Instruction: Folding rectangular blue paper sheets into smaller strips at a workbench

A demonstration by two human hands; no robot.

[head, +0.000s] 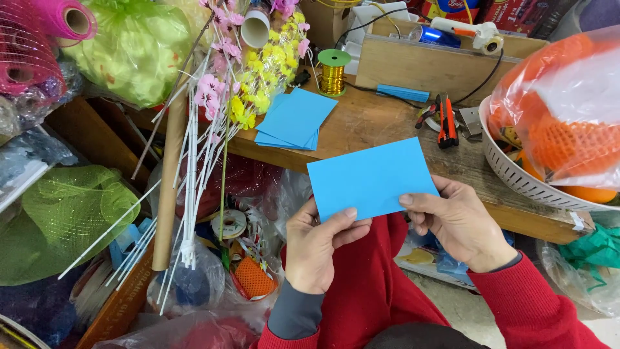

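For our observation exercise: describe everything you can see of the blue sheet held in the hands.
The blue sheet is a plain, flat rectangle, seemingly paper, uncreased and slightly tilted. It is held in front of the wooden table edge. The left hand pinches its lower left edge, thumb on top; the right hand pinches its lower right corner.

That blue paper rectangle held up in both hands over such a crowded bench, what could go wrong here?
The blue paper rectangle is pinched only along its lower edge by the left hand and right hand, so it might crease or slip. It also hangs near the orange-handled cutter, which could snag it.
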